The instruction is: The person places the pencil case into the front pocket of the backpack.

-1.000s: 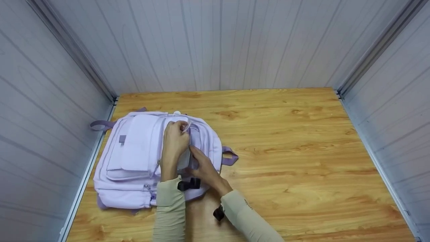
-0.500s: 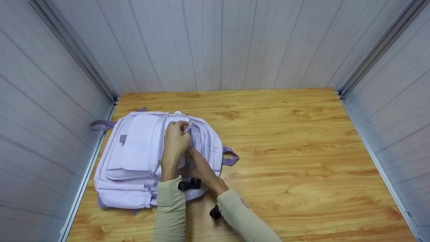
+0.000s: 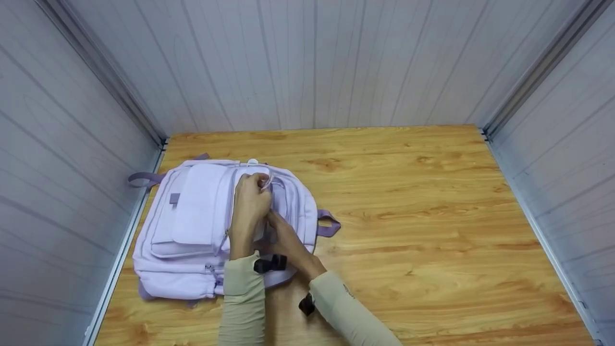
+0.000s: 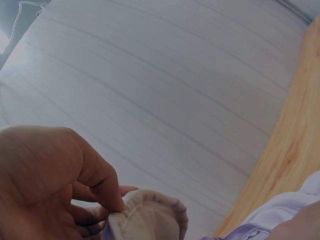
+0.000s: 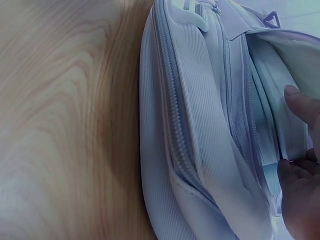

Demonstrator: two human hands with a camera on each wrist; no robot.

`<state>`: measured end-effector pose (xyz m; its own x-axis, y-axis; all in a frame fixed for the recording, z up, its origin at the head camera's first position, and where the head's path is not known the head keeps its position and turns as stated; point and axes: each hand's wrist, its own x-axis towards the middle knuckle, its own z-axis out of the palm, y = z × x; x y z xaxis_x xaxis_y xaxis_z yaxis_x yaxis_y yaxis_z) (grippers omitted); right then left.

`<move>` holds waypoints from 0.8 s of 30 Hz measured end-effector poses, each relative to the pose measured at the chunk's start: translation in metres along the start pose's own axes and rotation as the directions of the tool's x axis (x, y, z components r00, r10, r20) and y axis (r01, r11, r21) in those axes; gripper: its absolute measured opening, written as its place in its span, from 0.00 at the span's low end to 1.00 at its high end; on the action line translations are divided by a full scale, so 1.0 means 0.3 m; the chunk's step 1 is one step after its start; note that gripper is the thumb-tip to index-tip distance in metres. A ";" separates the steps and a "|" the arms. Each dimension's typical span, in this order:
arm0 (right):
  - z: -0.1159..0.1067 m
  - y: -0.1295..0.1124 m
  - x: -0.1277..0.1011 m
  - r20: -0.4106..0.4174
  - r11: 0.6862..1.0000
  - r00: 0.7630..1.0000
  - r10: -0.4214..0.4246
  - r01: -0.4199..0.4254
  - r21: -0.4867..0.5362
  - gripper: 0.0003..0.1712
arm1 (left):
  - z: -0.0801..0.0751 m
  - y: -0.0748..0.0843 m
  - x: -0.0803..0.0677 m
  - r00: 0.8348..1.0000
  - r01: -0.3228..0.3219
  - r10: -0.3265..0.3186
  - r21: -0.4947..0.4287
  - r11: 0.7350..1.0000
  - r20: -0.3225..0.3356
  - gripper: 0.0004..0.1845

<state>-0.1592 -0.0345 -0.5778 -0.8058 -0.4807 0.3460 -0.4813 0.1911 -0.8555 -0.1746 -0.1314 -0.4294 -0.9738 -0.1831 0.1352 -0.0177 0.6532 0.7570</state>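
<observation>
A pale lilac backpack (image 3: 197, 206) lies on the wooden surface with its front pocket unzipped. My left hand (image 3: 251, 199) pinches the upper edge of the pocket flap (image 4: 155, 215) between thumb and fingers, holding the pocket wide. Through that opening reaches my right hand (image 3: 290, 242), mostly behind the left wrist in the head view. In the right wrist view its digits (image 5: 300, 105) are spread apart beside a pale flat layer (image 5: 280, 110) inside the pocket. I cannot tell whether they grip it.
The wooden tabletop (image 3: 423, 216) stretches to the right of the backpack. Pale panelled walls (image 3: 312, 62) enclose the back and sides. A purple strap (image 3: 144, 179) sticks out at the left and a purple loop (image 3: 328, 223) at the right.
My right hand has slid slightly left and deeper into the pocket, and its thumb has gone out of sight in the head view. My left hand keeps its pinch in place.
</observation>
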 end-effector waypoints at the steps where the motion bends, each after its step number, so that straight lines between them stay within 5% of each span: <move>1: 0.000 -0.001 0.001 0.000 1.000 1.000 0.004 -0.004 -0.002 0.55 | 0.000 0.000 0.000 1.000 -0.001 0.001 -0.001 1.000 0.000 0.17; 11: 0.001 -0.004 0.013 0.006 0.997 1.000 0.014 -0.014 -0.074 0.55 | -0.004 0.000 -0.001 1.000 -0.003 0.003 -0.006 1.000 0.019 0.18; 24: -0.020 0.002 -0.022 -0.044 0.999 0.999 -0.029 0.029 -0.016 0.48 | -0.002 -0.009 0.002 1.000 0.005 -0.005 0.005 1.000 0.025 0.17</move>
<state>-0.1564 -0.0260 -0.5783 -0.8058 -0.4475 0.3878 -0.5097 0.1908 -0.8389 -0.1749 -0.1336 -0.4310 -0.9790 -0.1680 0.1153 -0.0238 0.6562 0.7542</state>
